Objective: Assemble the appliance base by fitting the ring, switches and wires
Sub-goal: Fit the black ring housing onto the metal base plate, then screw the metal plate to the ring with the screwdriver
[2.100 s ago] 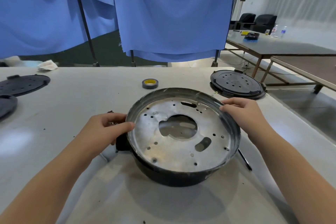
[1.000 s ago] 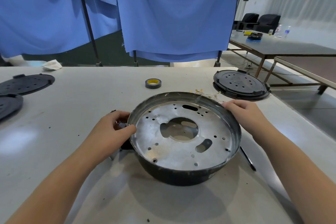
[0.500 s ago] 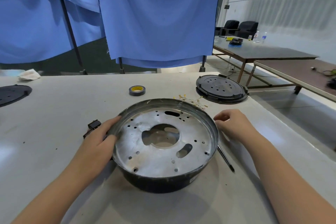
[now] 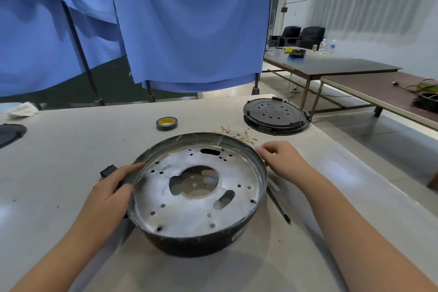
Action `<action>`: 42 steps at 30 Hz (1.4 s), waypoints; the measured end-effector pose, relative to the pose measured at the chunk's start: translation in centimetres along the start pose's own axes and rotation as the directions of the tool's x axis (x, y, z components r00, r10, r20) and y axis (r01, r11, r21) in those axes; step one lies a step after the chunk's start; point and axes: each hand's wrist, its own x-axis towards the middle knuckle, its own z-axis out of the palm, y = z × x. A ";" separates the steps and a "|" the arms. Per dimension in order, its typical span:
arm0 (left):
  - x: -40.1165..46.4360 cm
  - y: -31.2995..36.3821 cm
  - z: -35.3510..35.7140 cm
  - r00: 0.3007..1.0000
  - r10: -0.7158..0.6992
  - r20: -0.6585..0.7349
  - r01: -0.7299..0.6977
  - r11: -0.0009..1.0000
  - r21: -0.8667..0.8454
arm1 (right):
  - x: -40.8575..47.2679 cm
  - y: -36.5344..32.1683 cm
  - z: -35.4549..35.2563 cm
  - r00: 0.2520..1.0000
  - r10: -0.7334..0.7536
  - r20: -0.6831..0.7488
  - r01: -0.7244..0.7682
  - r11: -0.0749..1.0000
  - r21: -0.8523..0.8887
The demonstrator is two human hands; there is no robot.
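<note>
base: appliance base (image 4: 196,197) is set on the white table (image 4: 71,149), open side up, black outer shell below, perforated metal plate inside with a large centre hole.
progress: judged early; metal ring (image 4: 262,170) is seen seated around the rim, but no switches or wires are seen fitted inside the plate.
left hand: left hand (image 4: 111,193) is laid against the left rim, fingers curled loosely over the edge, steadying rather than clamped; nothing else is held.
right hand: right hand (image 4: 282,161) is just off the right rim, fingers half curled and narrow, holding nothing; contact with the rim cannot be told.
wires: bundle of thin wires with gold terminals (image 4: 237,134) is lying on the table just behind the base, near the right hand, not yet taken.
switch: small black part (image 4: 108,171), possibly a switch, is lying just left of the base, partly hidden by the left hand.
remaining: switches and wires are judged left to be fitted.
tool: dark slim tool (image 4: 278,205) is lying beside the base on the right, under the right forearm.
other items: tape roll (image 4: 166,123) behind the base; black round cover (image 4: 276,115) at far right; another dark cover (image 4: 10,133) at left edge.
obstruction: nothing is seen blocking the wires; the tool could be knocked by the right forearm.
</note>
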 end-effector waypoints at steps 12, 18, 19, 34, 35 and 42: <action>1.0 0.4 -2.5 0.996 -0.080 0.029 0.083 0.988 -0.131 | -0.7 -2.2 1.1 0.992 -0.011 0.129 -0.027 0.957 0.288; 1.5 -0.5 -5.5 0.984 -0.169 0.064 0.157 0.975 0.156 | -0.8 -2.2 0.9 0.999 -0.017 0.052 0.003 0.965 0.264; 1.5 -0.8 -6.1 0.982 -0.178 0.058 0.160 0.958 0.236 | -0.9 -2.2 0.9 0.999 -0.015 0.041 0.004 0.964 0.264; 1.0 -1.1 -6.4 0.865 -0.448 0.228 0.286 0.812 0.509 | -0.9 -2.1 0.9 1.000 -0.010 0.007 0.008 0.965 0.262; 1.0 -1.1 -6.3 0.866 -0.443 0.230 0.281 0.814 0.508 | -0.9 -2.1 0.9 1.000 -0.012 0.008 0.009 0.965 0.260; 1.0 -0.9 -5.7 0.899 -0.385 0.210 0.232 0.823 0.518 | -0.9 -2.2 0.9 1.000 -0.013 0.015 0.009 0.968 0.252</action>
